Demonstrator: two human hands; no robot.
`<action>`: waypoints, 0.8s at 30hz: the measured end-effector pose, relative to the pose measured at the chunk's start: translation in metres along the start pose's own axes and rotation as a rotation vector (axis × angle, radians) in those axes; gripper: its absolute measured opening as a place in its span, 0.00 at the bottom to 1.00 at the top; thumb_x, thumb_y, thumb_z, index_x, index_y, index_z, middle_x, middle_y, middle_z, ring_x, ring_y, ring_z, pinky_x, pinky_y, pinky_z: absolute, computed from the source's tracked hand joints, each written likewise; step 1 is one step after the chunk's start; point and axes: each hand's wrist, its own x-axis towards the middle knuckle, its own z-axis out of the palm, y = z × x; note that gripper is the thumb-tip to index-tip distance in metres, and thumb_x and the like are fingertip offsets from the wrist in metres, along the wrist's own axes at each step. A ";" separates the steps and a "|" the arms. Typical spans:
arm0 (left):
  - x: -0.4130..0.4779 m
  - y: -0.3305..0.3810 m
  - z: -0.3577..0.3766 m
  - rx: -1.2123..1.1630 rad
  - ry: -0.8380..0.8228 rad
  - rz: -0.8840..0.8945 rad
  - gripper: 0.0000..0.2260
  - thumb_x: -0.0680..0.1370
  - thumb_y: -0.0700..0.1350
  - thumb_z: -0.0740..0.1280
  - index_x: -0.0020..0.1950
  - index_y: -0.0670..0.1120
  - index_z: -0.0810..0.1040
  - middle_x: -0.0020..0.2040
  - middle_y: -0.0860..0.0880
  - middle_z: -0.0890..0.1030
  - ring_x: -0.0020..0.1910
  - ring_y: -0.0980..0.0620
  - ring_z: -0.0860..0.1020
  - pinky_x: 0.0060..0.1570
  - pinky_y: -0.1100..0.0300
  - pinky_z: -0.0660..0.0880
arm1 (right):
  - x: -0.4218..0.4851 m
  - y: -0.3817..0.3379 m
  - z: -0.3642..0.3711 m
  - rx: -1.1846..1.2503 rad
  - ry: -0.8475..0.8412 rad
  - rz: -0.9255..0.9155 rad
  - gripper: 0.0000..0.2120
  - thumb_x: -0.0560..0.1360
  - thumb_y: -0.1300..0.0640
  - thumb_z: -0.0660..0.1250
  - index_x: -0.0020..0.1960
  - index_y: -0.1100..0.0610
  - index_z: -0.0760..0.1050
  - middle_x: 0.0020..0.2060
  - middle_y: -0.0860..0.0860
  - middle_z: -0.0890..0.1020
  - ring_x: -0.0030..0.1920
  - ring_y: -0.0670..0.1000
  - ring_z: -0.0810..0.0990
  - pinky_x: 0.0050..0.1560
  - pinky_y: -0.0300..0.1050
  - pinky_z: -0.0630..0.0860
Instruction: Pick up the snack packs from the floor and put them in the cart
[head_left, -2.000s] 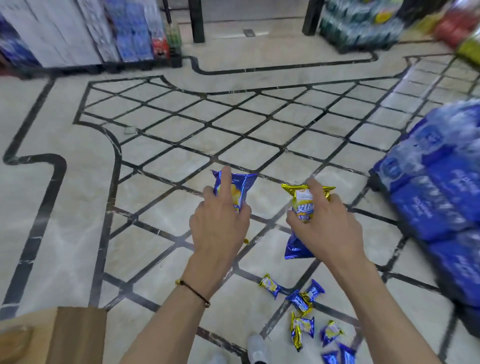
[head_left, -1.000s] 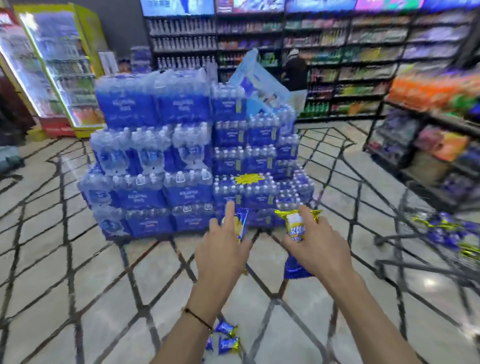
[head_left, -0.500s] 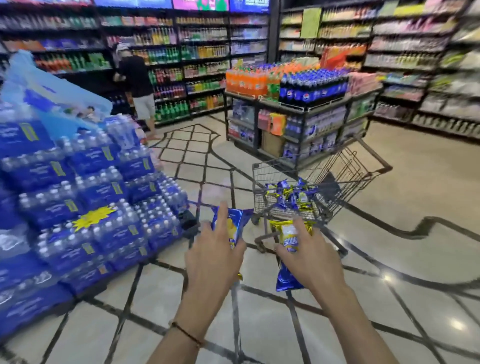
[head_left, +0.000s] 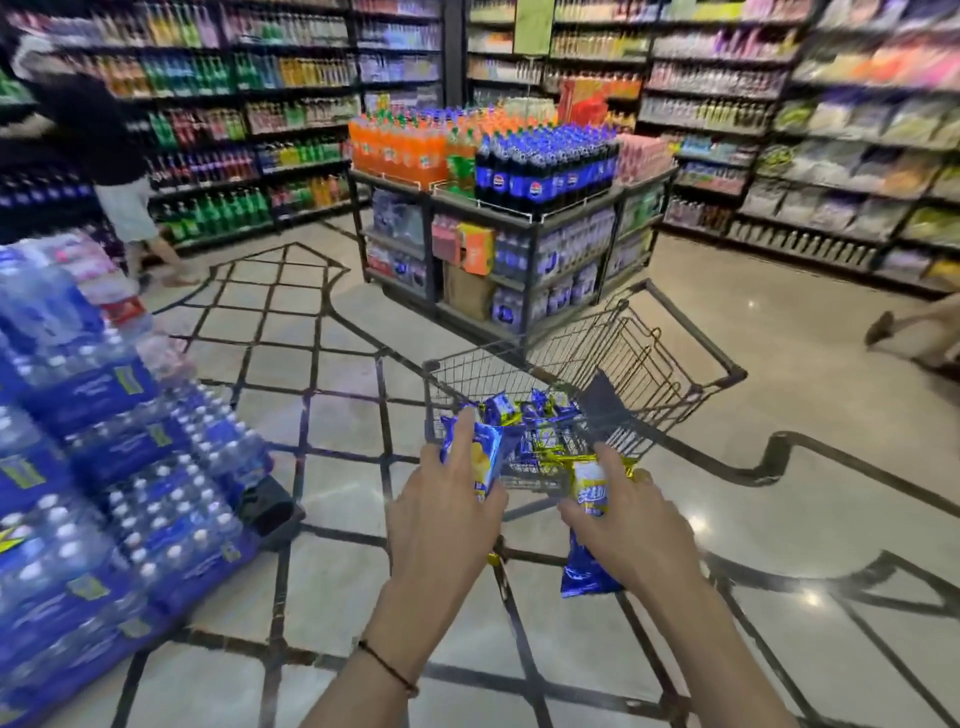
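Note:
My left hand (head_left: 441, 525) grips a blue and yellow snack pack (head_left: 480, 457), held upright at the near rim of the wire shopping cart (head_left: 649, 374). My right hand (head_left: 623, 535) grips gold and blue snack packs (head_left: 589, 525), one hanging down below the palm. Both hands are just in front of the cart's near end. Several blue and gold snack packs (head_left: 524, 410) lie inside the cart basket. No packs on the floor are in view.
A stack of blue bottled-water cases (head_left: 104, 467) stands at the left. A display rack of soda bottles (head_left: 509, 208) stands behind the cart. Drink shelves line the back walls. A person (head_left: 119, 171) walks at the far left, and a foot (head_left: 883, 327) shows at the right.
I have turned from the floor and the water stack toward the cart. The cart is now closer, and both hands with their packs have come up to its near rim.

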 end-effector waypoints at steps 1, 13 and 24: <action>0.024 0.001 0.007 0.007 -0.006 0.013 0.33 0.76 0.61 0.63 0.77 0.62 0.49 0.55 0.49 0.74 0.49 0.44 0.79 0.43 0.51 0.77 | 0.023 -0.001 -0.001 0.010 0.006 0.009 0.32 0.74 0.36 0.61 0.73 0.42 0.53 0.57 0.54 0.75 0.53 0.60 0.78 0.46 0.51 0.74; 0.225 0.057 0.150 -0.066 -0.014 0.017 0.35 0.77 0.59 0.65 0.79 0.62 0.50 0.55 0.49 0.73 0.49 0.45 0.78 0.41 0.51 0.75 | 0.259 0.066 0.029 0.024 0.010 0.148 0.31 0.74 0.35 0.61 0.73 0.44 0.55 0.58 0.55 0.76 0.54 0.61 0.78 0.48 0.52 0.75; 0.366 0.062 0.250 0.133 -0.017 -0.161 0.35 0.77 0.60 0.66 0.79 0.60 0.52 0.51 0.48 0.72 0.43 0.43 0.77 0.34 0.53 0.72 | 0.465 0.079 0.075 0.108 -0.256 -0.002 0.34 0.75 0.36 0.63 0.75 0.46 0.55 0.60 0.59 0.76 0.57 0.64 0.78 0.51 0.55 0.75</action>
